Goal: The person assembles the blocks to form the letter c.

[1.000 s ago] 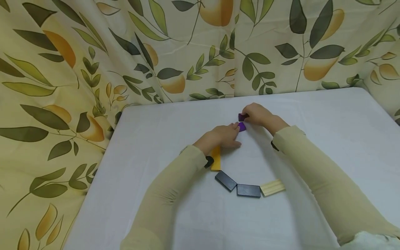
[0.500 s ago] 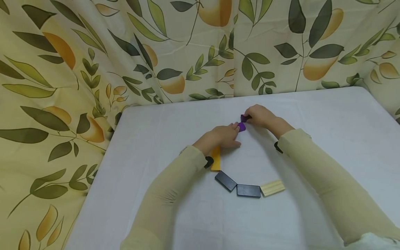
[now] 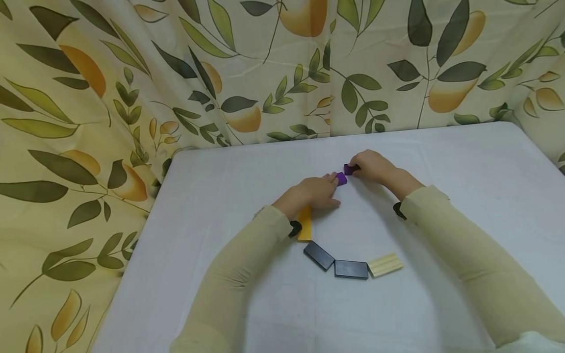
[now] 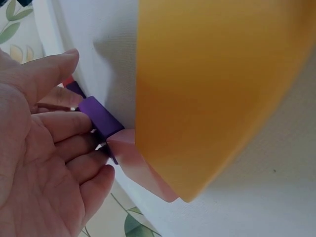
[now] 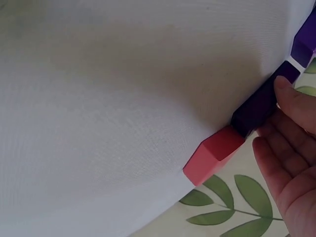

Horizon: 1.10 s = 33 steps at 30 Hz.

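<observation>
My left hand (image 3: 314,192) lies over the left side of the block row, its fingertips touching a bright purple block (image 3: 342,179). In the left wrist view the thumb stands apart from that block, and a pink block (image 4: 143,165) adjoins it beside a large-looking yellow block (image 4: 197,94). With thumb and fingers, my right hand (image 3: 372,166) pinches a dark purple block (image 5: 256,108) just right of the bright purple one. A small gap separates the two purple blocks in the right wrist view. At the other end of the dark purple block sits a red block (image 5: 215,154), hidden in the head view.
Two black blocks (image 3: 351,269) and a ridged pale wood-coloured block (image 3: 385,265) continue the curve nearer the person. All lie on a white-covered table (image 3: 212,186). A leaf-and-fruit patterned curtain (image 3: 282,63) hangs behind and to the left.
My right hand has shifted right and slightly toward me, bringing the dark purple block from behind the bright purple one to its right. The left hand has stayed in place.
</observation>
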Motion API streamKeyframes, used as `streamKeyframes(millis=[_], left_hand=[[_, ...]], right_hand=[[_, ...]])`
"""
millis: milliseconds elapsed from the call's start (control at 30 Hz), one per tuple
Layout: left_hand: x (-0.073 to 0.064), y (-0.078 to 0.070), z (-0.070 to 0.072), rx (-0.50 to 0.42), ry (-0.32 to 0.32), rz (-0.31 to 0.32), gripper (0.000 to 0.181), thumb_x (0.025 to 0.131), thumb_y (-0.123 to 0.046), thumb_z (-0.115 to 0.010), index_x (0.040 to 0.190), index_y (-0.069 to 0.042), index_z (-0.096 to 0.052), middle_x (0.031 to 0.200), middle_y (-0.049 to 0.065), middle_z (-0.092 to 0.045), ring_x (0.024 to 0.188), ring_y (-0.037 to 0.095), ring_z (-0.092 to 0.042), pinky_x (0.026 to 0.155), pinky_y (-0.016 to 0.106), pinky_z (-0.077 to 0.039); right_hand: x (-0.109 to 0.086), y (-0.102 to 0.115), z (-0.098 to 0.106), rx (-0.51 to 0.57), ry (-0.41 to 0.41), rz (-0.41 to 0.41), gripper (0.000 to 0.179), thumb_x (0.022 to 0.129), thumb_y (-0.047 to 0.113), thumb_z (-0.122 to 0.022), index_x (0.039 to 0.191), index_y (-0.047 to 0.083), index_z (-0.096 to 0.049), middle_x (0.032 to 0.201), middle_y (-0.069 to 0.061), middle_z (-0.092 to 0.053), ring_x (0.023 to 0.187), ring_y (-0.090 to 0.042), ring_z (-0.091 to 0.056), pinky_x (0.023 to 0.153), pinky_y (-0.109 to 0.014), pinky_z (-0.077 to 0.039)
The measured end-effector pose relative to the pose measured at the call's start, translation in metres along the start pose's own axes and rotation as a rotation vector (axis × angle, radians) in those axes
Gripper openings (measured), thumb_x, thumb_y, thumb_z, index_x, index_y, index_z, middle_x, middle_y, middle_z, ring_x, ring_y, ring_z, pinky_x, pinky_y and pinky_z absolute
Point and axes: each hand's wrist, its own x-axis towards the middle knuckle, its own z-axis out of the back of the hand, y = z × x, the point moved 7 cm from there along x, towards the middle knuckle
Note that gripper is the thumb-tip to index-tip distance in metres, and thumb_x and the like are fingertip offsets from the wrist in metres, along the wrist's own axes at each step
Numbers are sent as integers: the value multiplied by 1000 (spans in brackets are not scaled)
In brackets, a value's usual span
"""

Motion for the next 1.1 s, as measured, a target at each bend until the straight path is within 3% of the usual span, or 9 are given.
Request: streamKeyframes(millis=[1100], left_hand=[[0, 0, -1, 9, -3, 11, 73, 94, -51, -40, 147, -9, -16, 153, 4, -5, 138, 16, -9, 108, 30, -15]], right_hand=[[-17, 8, -3, 22, 35, -17, 18, 80, -5, -66, 97, -11, -66, 95, -24, -65, 91, -37, -60, 84, -47, -45]])
